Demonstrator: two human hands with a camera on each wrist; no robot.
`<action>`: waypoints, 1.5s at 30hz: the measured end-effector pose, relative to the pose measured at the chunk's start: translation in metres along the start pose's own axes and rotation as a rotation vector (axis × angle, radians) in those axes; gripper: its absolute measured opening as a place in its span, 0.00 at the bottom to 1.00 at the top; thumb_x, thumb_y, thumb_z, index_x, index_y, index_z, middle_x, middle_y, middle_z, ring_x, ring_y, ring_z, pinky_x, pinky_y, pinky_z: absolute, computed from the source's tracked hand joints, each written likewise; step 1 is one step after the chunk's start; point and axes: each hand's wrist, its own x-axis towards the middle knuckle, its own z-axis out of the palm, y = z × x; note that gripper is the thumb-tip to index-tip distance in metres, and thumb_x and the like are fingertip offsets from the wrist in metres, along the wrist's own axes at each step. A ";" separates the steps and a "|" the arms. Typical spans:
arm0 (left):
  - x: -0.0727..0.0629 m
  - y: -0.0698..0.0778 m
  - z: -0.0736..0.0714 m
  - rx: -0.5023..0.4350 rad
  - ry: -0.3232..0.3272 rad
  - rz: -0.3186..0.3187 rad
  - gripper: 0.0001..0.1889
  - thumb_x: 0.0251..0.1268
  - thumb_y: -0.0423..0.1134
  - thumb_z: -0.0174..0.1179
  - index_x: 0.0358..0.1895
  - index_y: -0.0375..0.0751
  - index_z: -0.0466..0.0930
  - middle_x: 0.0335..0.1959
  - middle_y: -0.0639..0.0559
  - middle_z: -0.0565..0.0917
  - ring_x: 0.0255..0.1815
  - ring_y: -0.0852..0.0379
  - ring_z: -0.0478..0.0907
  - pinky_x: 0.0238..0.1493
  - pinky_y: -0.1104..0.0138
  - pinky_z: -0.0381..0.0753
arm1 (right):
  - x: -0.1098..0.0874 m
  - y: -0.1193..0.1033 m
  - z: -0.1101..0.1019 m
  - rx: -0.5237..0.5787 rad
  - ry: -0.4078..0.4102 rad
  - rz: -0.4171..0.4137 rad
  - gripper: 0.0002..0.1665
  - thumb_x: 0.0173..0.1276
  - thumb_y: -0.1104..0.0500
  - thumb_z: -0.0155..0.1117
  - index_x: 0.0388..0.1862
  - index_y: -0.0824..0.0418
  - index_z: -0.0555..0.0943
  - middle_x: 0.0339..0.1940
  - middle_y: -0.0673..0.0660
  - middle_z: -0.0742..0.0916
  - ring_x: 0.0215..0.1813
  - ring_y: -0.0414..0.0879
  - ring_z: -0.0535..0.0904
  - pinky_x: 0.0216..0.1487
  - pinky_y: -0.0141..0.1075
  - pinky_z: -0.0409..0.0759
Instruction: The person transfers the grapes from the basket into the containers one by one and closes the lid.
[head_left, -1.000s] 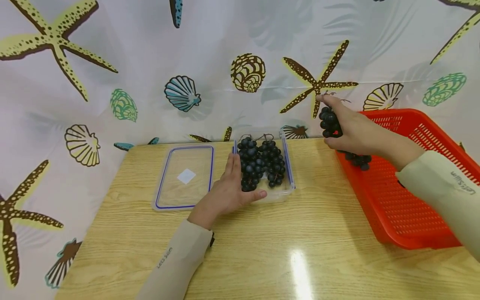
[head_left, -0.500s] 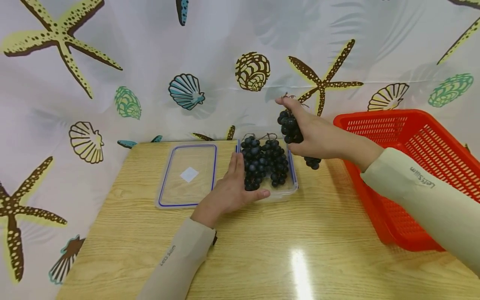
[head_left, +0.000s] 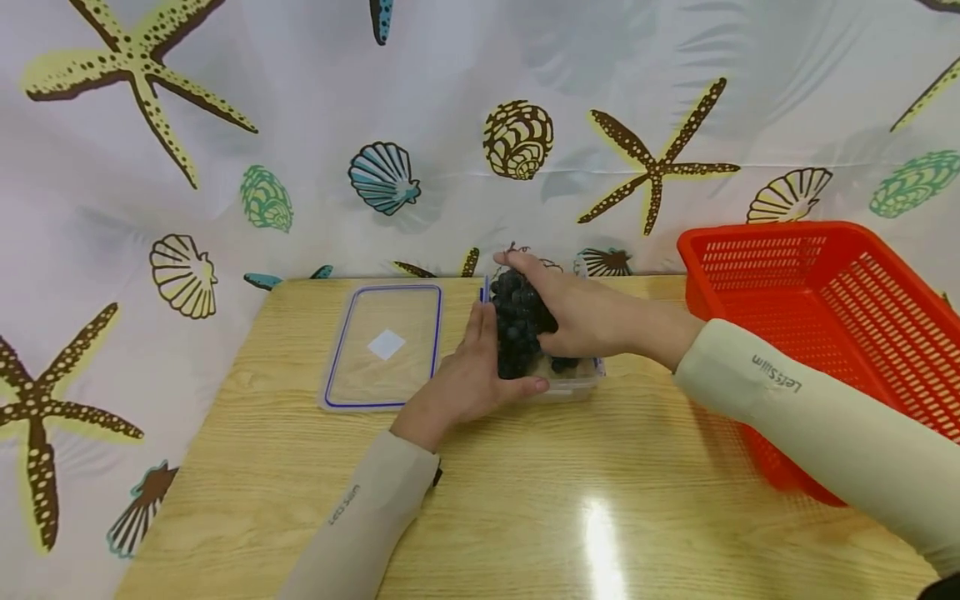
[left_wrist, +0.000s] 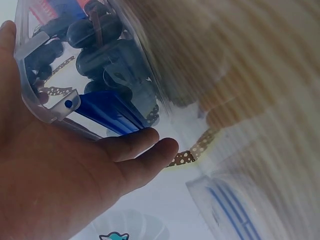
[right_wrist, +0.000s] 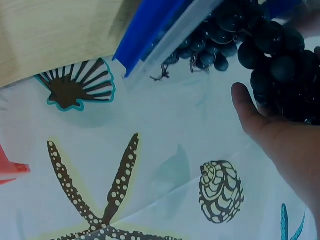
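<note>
My right hand grips a bunch of dark grapes over a clear plastic box. In the right wrist view, the thumb lies along the side of the held bunch. Other grapes lie inside the box, behind its blue-edged wall; from the head they are mostly hidden by the right hand and its bunch. My left hand steadies the box, straight fingers along its left side and thumb across the front corner. The left wrist view shows those fingers beside a blue latch.
A clear lid with a blue seal lies flat on the wooden table, left of the box. At the right stands a red slotted basket. A curtain printed with starfish and shells hangs along the table's back edge.
My right hand has carried the bunch of grapes leftward from beside the red basket and lowered it over the box. The left hand has stayed against the box.
</note>
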 end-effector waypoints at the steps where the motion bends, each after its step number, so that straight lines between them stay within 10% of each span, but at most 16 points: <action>1: 0.000 0.001 0.000 0.002 -0.001 0.001 0.66 0.61 0.72 0.60 0.80 0.42 0.21 0.81 0.42 0.24 0.79 0.35 0.48 0.70 0.44 0.61 | -0.001 0.001 0.003 -0.008 -0.010 -0.004 0.63 0.64 0.67 0.69 0.84 0.45 0.38 0.66 0.65 0.77 0.26 0.48 0.76 0.32 0.41 0.77; 10: 0.001 0.001 0.000 0.036 0.003 0.013 0.67 0.60 0.73 0.60 0.80 0.39 0.22 0.81 0.41 0.24 0.78 0.33 0.50 0.69 0.43 0.63 | -0.007 0.008 0.017 -0.048 -0.136 -0.016 0.63 0.66 0.58 0.73 0.83 0.52 0.38 0.49 0.65 0.85 0.45 0.52 0.84 0.55 0.49 0.79; 16: 0.002 0.000 0.001 0.019 -0.008 -0.004 0.69 0.56 0.73 0.63 0.80 0.43 0.21 0.81 0.45 0.23 0.73 0.31 0.60 0.60 0.45 0.74 | -0.005 0.008 0.022 0.010 -0.278 0.084 0.52 0.75 0.53 0.64 0.84 0.54 0.42 0.59 0.61 0.82 0.38 0.43 0.82 0.55 0.46 0.76; 24: 0.003 0.001 0.000 0.007 -0.018 0.007 0.70 0.56 0.73 0.64 0.80 0.43 0.19 0.81 0.44 0.23 0.76 0.31 0.52 0.67 0.42 0.65 | 0.000 0.011 0.030 -0.066 -0.275 0.043 0.36 0.80 0.53 0.56 0.81 0.64 0.58 0.73 0.65 0.72 0.71 0.57 0.70 0.69 0.51 0.68; 41: 0.002 -0.002 -0.002 -0.039 -0.053 -0.017 0.71 0.55 0.72 0.65 0.79 0.45 0.17 0.80 0.48 0.19 0.79 0.35 0.46 0.66 0.45 0.67 | 0.015 0.005 0.042 -0.163 -0.317 0.095 0.33 0.83 0.50 0.50 0.82 0.56 0.59 0.72 0.64 0.74 0.73 0.60 0.67 0.70 0.53 0.65; 45: 0.002 0.000 -0.002 -0.014 -0.055 -0.012 0.69 0.56 0.72 0.64 0.79 0.45 0.18 0.80 0.47 0.19 0.79 0.36 0.46 0.67 0.45 0.66 | 0.009 0.006 0.029 -0.078 -0.304 0.083 0.34 0.82 0.52 0.53 0.82 0.53 0.59 0.72 0.62 0.75 0.54 0.51 0.82 0.64 0.48 0.72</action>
